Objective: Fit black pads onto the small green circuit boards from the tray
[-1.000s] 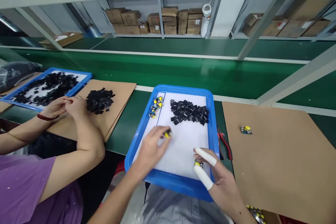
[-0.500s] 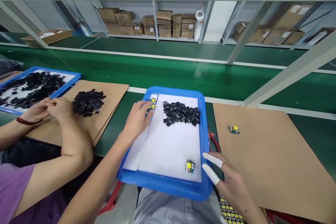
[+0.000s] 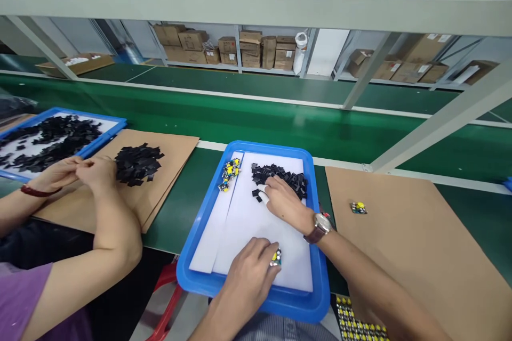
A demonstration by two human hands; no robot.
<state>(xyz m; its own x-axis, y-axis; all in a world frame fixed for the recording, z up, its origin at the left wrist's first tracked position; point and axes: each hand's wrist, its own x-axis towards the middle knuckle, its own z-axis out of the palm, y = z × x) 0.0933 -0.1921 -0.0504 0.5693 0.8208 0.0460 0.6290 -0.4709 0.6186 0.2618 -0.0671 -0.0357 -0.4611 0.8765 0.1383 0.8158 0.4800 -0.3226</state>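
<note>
My left hand (image 3: 253, 269) rests low in the blue tray (image 3: 186, 272), its fingers closed on a small circuit board (image 3: 276, 257) with a yellow part on top. Fingers hide part of that board. My right hand (image 3: 285, 201), with white finger cots on two fingers and a watch at the wrist, reaches into the heap of small black pieces (image 3: 296, 184). Its covered fingertips are slightly apart and touch the pieces at the near left edge. Several similar boards (image 3: 230, 171) lie clustered on the white strip at the tray's upper left.
Right of the tray, cardboard (image 3: 408, 245) bears one more board (image 3: 359, 208); rows of boards (image 3: 358, 325) lie below it. At left, a co-worker's hands (image 3: 86, 173) are beside another black heap (image 3: 138, 164) and a second blue tray (image 3: 116, 125). A metal frame post (image 3: 440, 112) slants at right.
My left hand has come from the boards at the upper left down to the single board. My right hand has moved from the tray's right rim into the black pieces. The view has tilted up.
</note>
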